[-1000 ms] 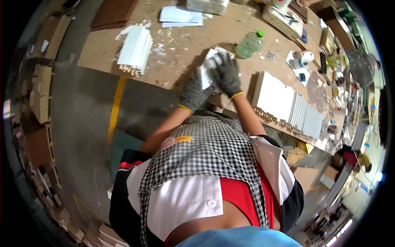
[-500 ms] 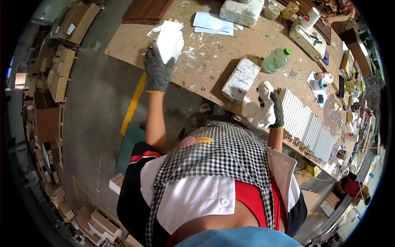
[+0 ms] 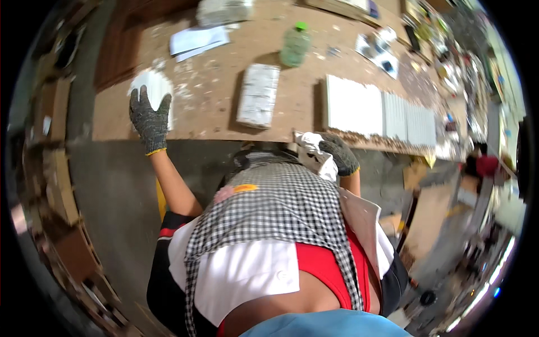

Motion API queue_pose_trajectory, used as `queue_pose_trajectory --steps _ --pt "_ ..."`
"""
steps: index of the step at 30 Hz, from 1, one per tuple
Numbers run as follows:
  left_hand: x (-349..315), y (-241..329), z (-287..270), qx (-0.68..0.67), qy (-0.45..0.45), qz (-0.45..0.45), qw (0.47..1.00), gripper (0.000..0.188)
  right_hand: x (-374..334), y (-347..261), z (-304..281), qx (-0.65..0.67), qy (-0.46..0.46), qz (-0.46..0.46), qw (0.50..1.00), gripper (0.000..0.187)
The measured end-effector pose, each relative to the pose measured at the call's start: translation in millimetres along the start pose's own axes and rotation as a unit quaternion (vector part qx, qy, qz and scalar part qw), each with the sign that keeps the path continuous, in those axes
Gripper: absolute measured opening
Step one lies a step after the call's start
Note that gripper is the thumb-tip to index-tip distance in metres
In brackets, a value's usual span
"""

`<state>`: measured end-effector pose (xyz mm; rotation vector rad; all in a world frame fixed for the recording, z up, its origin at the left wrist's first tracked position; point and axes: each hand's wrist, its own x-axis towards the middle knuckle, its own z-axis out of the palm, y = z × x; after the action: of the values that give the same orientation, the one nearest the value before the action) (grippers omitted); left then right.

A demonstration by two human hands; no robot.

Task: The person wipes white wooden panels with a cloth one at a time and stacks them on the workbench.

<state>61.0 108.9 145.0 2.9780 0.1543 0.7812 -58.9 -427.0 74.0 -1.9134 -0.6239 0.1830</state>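
Observation:
My left hand (image 3: 150, 122), in a grey knit glove with a yellow cuff, lies with fingers spread on a small stack of white pieces (image 3: 152, 84) at the table's left end. At the front edge of the table, my right hand (image 3: 341, 154) is closed round a crumpled white cloth (image 3: 315, 156), close to my checkered apron. Right of that hand stands a long row of thin white strips (image 3: 355, 106) packed side by side. Between my hands a white-wrapped block (image 3: 259, 96) rests on the brown tabletop (image 3: 205, 106).
Beyond the block stands a green-capped bottle (image 3: 295, 47). White paper sheets (image 3: 199, 41) and another white-wrapped block (image 3: 224, 12) lie farther back. Dark brown boards (image 3: 118, 53) cover the far left corner. Cups and small items crowd the right side; cartons (image 3: 59, 191) line the floor at left.
The view has turned. My left hand has gone from gripping the white stack's side to lying spread on it. My right hand has drawn the cloth down to the table's front edge.

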Motion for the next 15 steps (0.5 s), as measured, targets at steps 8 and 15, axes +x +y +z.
queue_pose_trajectory --steps 8,15 --pt "-73.2 326.1 83.5 -0.424 -0.425 0.167 0.782 0.074 -45.3 -52.8 -28.9 0.426 0.066 0.246 0.868 0.041" --pt "-110.6 366.7 113.7 -0.390 -0.506 0.108 0.762 0.077 -88.3 -37.1 -12.7 0.433 0.183 0.265 0.842 0.041"
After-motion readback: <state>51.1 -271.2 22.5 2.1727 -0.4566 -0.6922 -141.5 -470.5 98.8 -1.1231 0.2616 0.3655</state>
